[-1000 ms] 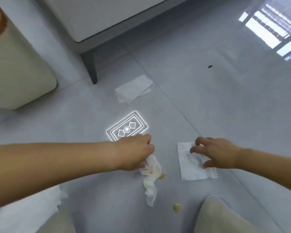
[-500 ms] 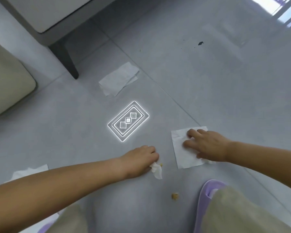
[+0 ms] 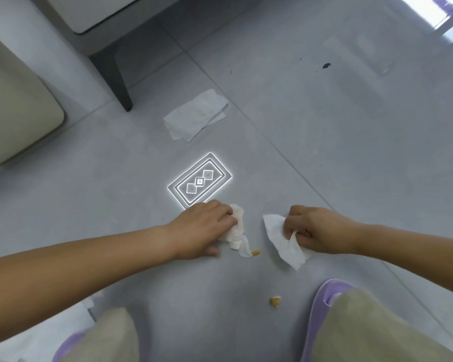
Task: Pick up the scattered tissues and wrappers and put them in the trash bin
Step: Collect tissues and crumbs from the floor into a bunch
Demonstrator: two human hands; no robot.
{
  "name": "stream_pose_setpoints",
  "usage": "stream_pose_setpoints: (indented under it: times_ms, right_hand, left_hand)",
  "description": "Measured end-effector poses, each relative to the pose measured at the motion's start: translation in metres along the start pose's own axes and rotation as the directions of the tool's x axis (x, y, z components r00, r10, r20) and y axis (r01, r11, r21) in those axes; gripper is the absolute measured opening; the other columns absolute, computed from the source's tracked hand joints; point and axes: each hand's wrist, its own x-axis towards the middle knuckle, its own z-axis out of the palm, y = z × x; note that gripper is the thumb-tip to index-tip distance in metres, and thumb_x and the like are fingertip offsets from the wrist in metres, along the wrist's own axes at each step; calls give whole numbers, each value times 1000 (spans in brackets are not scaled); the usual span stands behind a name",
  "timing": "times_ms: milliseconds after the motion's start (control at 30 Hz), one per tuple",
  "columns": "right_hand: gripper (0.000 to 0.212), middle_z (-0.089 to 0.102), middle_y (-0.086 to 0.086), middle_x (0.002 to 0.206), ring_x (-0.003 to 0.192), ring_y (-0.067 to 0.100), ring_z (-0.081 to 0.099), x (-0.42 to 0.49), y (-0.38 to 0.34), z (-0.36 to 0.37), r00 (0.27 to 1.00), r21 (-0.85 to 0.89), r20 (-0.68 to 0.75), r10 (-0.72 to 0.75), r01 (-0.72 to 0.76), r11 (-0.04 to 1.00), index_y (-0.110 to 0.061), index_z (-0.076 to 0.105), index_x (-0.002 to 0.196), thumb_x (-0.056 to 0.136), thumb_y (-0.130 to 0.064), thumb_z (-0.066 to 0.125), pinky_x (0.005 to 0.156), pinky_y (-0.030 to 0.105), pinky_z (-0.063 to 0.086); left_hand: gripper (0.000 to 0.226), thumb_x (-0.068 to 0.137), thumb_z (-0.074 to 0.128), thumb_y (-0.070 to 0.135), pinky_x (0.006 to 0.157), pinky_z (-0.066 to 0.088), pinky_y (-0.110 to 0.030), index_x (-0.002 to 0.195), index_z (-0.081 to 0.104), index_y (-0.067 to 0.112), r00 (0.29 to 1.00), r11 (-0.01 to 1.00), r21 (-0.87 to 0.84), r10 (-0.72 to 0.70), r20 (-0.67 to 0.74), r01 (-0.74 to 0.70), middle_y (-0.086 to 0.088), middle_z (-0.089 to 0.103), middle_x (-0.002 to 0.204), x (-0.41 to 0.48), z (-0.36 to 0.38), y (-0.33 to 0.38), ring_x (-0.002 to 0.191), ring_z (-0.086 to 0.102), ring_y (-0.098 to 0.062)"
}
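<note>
Tissues gripped in both hands, low over the grey tiled floor (image 3: 324, 152).
Left hand (image 3: 207, 226) has its fingers curled round a stained, crumpled tissue (image 3: 237, 231), whose tail hangs down just beside a yellow crumb (image 3: 256, 252). Right hand (image 3: 317, 228) pinches a bunched white tissue (image 3: 283, 241) by one side, the rest hanging loose. A third, flat tissue (image 3: 196, 114) lies further off near a dark furniture leg (image 3: 115, 77). Another crumb (image 3: 275, 301) sits beside a purple slipper (image 3: 322, 309).
</note>
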Motion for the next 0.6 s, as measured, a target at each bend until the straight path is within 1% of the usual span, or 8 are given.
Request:
stream_pose_setpoints:
  times_ms: [67, 133, 167, 233, 300, 367, 467, 600]
  right_hand:
    - [22, 51, 0, 110, 85, 23, 57, -9, -22, 15, 986, -65, 89, -138, 144, 988, -25, 58, 102, 85, -20, 46, 71, 32, 46]
    - [19, 52, 3, 111, 81, 27, 58, -17, -42, 37, 945, -149, 176, -275, 301, 942, -26, 57, 101, 85, -24, 47, 65, 36, 50]
    - [16, 55, 3, 108, 76, 26, 59, -20, -48, 48, 914, -212, 218, -341, 385, 898, -27, 56, 98, 83, -26, 51, 59, 34, 51]
    - [17, 60, -4, 98, 63, 16, 60, -23, -54, 68, 860, -366, 316, -400, 500, 785, -34, 56, 88, 73, -35, 63, 47, 24, 50]
    - [20, 61, -10, 91, 56, 9, 56, -20, -53, 84, 821, -467, 395, -412, 566, 680, -37, 55, 80, 65, -43, 66, 42, 17, 45]
    - [18, 60, -13, 81, 51, 6, 52, -15, -52, 93, 801, -508, 414, -433, 597, 621, -36, 56, 72, 62, -44, 67, 38, 16, 40]
    - [18, 57, -12, 71, 48, 6, 50, -10, -49, 99, 788, -539, 353, -505, 612, 579, -32, 54, 67, 61, -39, 69, 37, 19, 39]
    - [11, 57, -5, 70, 47, 13, 50, -5, -40, 75, 843, -531, 58, -535, 479, 699, -24, 55, 71, 69, -23, 66, 39, 25, 43]
  left_hand:
    - [69, 72, 72, 44, 96, 39, -37, 130, 46, 15, 999, 1000, -14, -25, -32, 25, -7, 42, 138, -10, 0, -7, 123, 42, -27]
    - [69, 74, 70, 46, 99, 39, -35, 131, 45, 16, 996, 998, -21, -53, -65, 52, -6, 42, 139, -19, 1, -14, 125, 41, -25]
    - [69, 75, 70, 46, 99, 39, -35, 132, 45, 16, 995, 998, -28, -66, -78, 64, -5, 42, 139, -23, 1, -16, 126, 41, -25]
    - [69, 76, 70, 44, 99, 37, -34, 133, 44, 16, 992, 996, -40, -86, -92, 83, -5, 43, 139, -28, 1, -19, 126, 42, -25]
    - [69, 77, 69, 43, 100, 36, -34, 135, 41, 17, 990, 995, -41, -95, -103, 91, -4, 41, 140, -29, 2, -20, 126, 41, -24]
    - [68, 79, 66, 44, 102, 33, -33, 136, 38, 18, 989, 995, -35, -99, -109, 96, -2, 38, 141, -28, 3, -21, 127, 38, -23]
    - [67, 80, 65, 42, 101, 35, -34, 137, 37, 19, 988, 994, -28, -106, -112, 104, -2, 37, 142, -27, 1, -22, 128, 36, -23]
    - [65, 80, 66, 38, 100, 36, -35, 136, 38, 18, 983, 992, -34, -122, -135, 118, -3, 38, 141, -28, -3, -24, 128, 38, -24]
